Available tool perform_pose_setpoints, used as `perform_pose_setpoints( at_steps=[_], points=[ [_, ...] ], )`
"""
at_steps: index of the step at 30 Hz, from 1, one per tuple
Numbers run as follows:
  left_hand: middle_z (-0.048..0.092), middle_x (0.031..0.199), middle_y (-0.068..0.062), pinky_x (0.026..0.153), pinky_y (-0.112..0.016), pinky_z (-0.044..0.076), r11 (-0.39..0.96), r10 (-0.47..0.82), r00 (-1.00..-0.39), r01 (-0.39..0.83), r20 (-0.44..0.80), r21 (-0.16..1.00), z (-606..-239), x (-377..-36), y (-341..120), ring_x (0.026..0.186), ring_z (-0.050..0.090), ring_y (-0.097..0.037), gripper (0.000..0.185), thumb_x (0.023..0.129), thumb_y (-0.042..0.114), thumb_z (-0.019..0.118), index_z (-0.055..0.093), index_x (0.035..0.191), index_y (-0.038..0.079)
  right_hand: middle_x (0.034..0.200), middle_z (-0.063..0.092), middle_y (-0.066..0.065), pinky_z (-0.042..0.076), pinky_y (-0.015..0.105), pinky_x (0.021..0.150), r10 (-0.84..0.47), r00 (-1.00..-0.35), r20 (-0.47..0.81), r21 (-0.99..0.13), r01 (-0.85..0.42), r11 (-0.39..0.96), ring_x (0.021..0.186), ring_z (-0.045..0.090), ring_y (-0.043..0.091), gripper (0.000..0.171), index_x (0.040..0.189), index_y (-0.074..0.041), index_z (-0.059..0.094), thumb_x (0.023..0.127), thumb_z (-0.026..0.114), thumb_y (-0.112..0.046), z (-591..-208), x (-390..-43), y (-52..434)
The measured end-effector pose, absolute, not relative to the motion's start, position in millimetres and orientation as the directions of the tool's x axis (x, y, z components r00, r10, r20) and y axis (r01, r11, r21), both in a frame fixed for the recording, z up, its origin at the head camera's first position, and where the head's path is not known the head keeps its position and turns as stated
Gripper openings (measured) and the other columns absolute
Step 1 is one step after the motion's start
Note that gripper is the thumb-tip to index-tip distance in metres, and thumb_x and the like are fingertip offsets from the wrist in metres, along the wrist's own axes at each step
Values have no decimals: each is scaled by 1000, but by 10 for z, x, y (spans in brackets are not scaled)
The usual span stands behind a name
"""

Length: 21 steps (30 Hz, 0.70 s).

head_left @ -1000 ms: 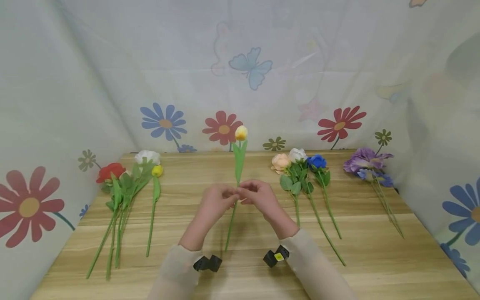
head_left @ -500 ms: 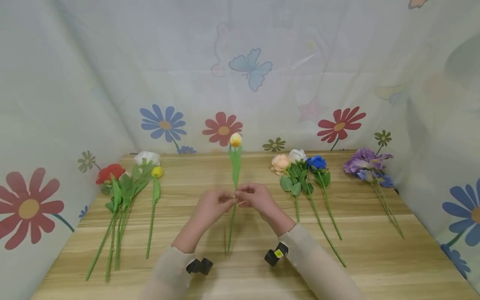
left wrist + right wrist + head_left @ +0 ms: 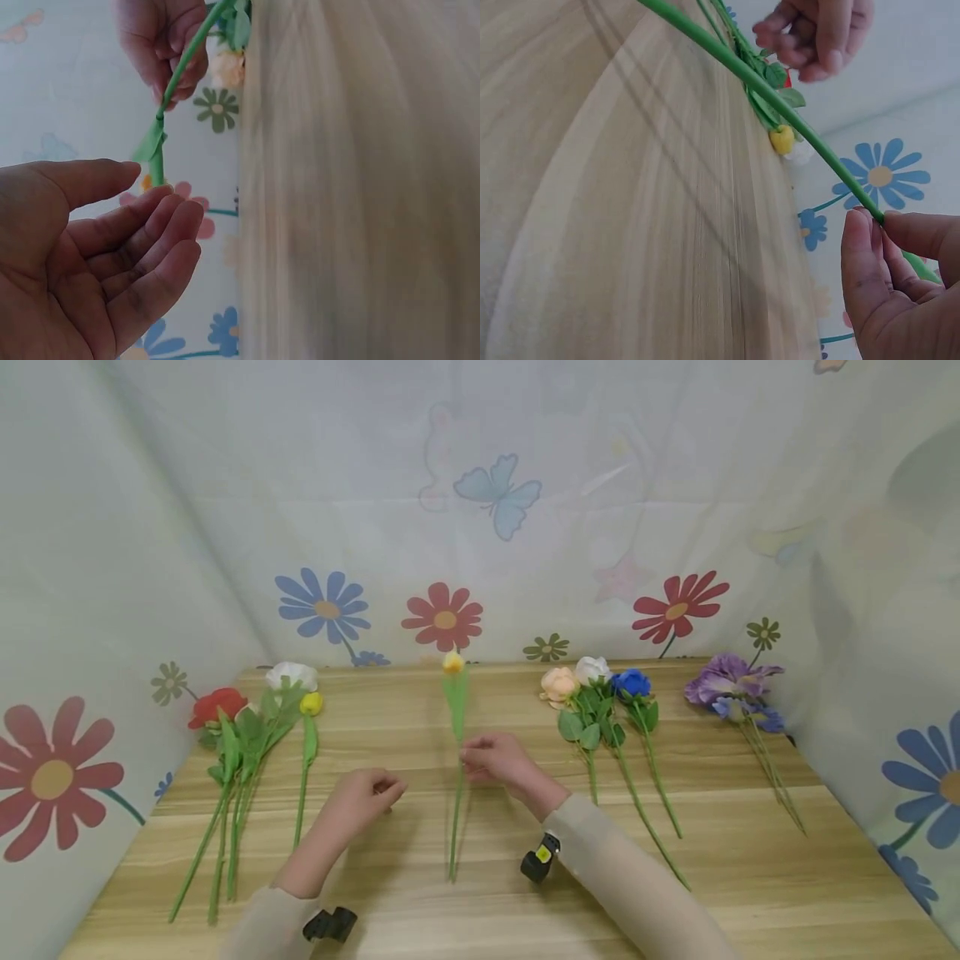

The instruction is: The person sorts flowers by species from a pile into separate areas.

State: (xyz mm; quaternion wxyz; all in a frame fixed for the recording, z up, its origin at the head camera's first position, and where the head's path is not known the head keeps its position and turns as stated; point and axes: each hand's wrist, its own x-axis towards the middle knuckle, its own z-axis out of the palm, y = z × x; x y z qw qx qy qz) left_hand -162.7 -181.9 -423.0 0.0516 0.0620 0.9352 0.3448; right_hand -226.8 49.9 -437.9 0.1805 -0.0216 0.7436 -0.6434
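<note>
Left hand (image 3: 363, 802) has drawn away from the stem (image 3: 456, 814) toward the lower left of the head view, thumb and fingers apart; the right hand (image 3: 498, 760) pinches the stem of the yellow-and-white tulip (image 3: 456, 702), now slightly lower, near the frame's centre.

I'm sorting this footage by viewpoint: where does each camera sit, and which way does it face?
Head: worn on the head, facing forward and down at the table; left hand, right hand and both sleeves show.
Left wrist: worn there, facing past the left hand to the patterned backdrop; both hands show.
Right wrist: worn there, facing the tulip stem pinched in the right hand; both hands show.
Shared: both wrist views show the tulip stem.
</note>
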Motion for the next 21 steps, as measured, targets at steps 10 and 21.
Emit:
perform_pose_setpoints(
  at_steps=[10, 21],
  points=[
    [75, 82, -7, 64, -30, 51, 773, 141, -988, 67, -68, 631, -4305, -1480, -2072, 69, 63, -11, 22, 100, 18, 65, 77, 103, 0, 103, 72, 15, 64, 31, 86, -263, -920, -291, -953, 253, 167, 80, 66, 11, 28, 123, 10, 65, 100, 62, -5, -4444, -2462, 347],
    [75, 86, -6, 64, -30, 53, 766, 150, -986, 68, -76, 639, -4305, -1426, -2179, 72, 66, -11, 24, 100, 18, 64, 75, 109, -1, 86, 69, 12, 64, 31, 78, -227, -915, -335, -940, 309, 143, 71, 64, 12, 26, 120, 14, 65, 99, 62, -1, -4647, -2677, 257]
  ],
)
